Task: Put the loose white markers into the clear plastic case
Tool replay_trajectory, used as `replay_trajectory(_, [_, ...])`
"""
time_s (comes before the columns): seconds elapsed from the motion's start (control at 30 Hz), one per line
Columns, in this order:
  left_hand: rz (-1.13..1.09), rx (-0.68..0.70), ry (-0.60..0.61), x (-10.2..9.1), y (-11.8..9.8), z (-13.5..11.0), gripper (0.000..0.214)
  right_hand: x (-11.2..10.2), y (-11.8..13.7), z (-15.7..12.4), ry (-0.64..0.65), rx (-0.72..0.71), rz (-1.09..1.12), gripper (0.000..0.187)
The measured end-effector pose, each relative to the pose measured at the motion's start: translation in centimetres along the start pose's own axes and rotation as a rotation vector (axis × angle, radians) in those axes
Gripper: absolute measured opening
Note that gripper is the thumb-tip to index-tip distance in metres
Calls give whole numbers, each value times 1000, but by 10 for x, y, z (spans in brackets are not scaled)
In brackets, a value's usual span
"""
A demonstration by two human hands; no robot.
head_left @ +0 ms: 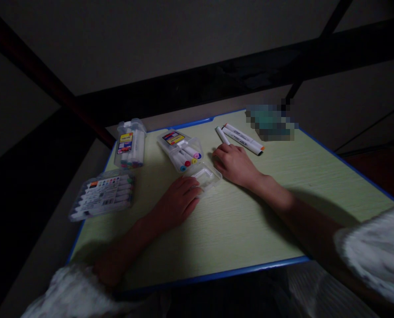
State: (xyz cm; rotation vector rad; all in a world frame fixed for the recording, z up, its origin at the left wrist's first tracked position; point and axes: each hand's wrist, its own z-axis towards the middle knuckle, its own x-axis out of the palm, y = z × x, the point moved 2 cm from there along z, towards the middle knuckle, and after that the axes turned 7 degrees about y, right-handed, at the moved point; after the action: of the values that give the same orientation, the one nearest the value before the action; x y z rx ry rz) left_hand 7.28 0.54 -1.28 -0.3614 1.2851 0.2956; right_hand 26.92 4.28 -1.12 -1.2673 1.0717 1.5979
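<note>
An open clear marker case (182, 151) lies on the pale green table (236, 225), several capped markers inside, its lid (206, 176) flipped toward me. My left hand (178, 201) rests palm down with curled fingers touching the lid's near edge. My right hand (234, 164) lies just right of the case, fingers curled against the table, holding nothing I can make out. Two or three loose white markers (243, 138) lie just beyond the right hand.
Two more clear marker cases sit at the left: one shut and upright-lying (130, 143) near the far edge, one flat (102, 194) at the left edge. A blurred teal object (270, 122) sits at the far right. Dark bars cross behind the table.
</note>
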Motion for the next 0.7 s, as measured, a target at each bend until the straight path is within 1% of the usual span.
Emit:
replay_trajectory(0.17, [-7,-4,13,0,0,0,17,-1,0,0,3,-4,-1,22])
replay_trajectory(0.37, [-1,-11,6,0,0,0,18,-1,0,-1,5,-8,-13,22])
replay_trajectory(0.5, [13,7,-8,0,0,0,17,-1,2,-1,13,1,-32,22])
replay_trajectory(0.7, [6,-3,2,0,-1,2,18,-1,3,-2,14,-10,-33,22])
